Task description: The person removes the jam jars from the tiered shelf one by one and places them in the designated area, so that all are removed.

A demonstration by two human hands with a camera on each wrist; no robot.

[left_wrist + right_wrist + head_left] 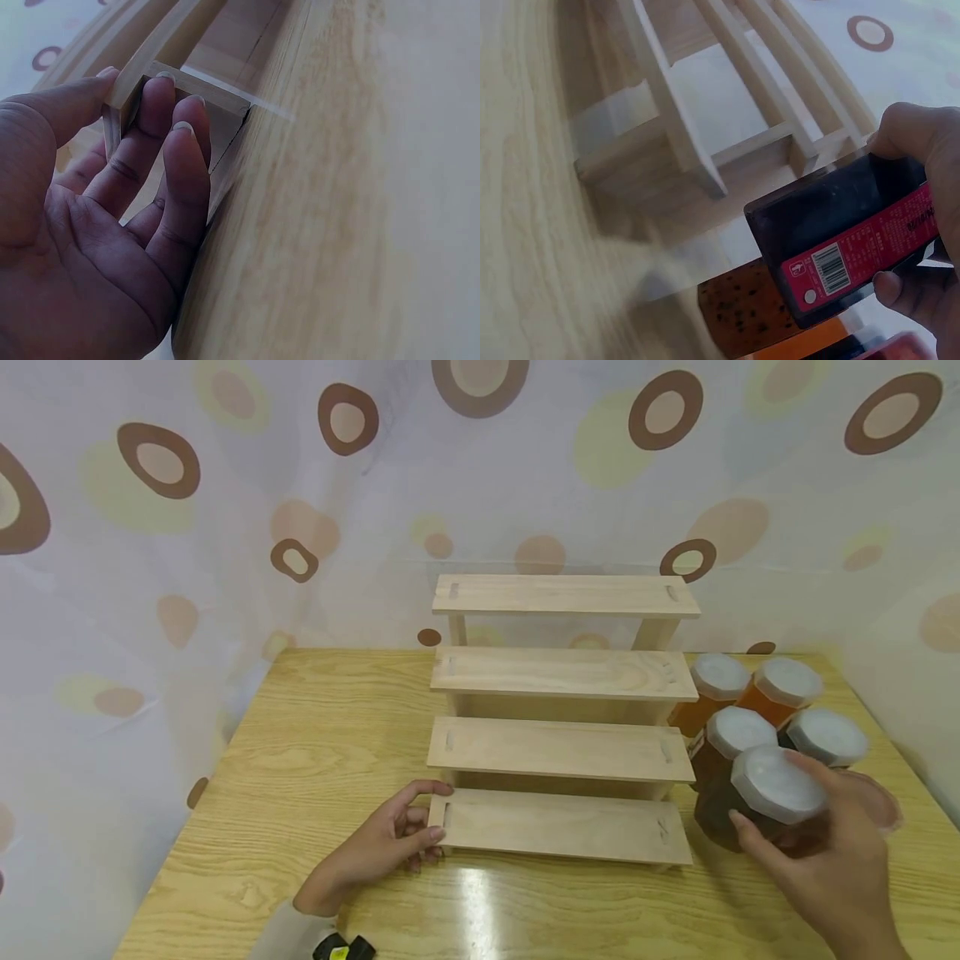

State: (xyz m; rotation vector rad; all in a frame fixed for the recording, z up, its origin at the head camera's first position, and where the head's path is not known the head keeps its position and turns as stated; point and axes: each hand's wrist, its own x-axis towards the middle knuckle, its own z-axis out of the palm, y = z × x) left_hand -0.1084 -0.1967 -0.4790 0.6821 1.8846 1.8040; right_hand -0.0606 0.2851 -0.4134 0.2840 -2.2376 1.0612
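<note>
A four-step wooden rack (562, 747) stands on the table. My left hand (390, 839) pinches the left end of its lowest step, thumb on one face and fingers curled beneath in the left wrist view. At the right, my right hand (843, 864) grips a dark jar (832, 225) with a whitish faceted lid (780, 783). Its red label (862, 255) with a barcode faces the right wrist camera. The jar is tilted and raised off the table beside the rack's right end.
Several other lidded jars cluster right of the rack: orange ones (776, 693) at the back, a brown speckled one (746, 311) and a dark one nearer. A reddish one (873, 797) is partly behind my right hand. A patterned curtain (480, 485) hangs behind the wooden table (322, 718).
</note>
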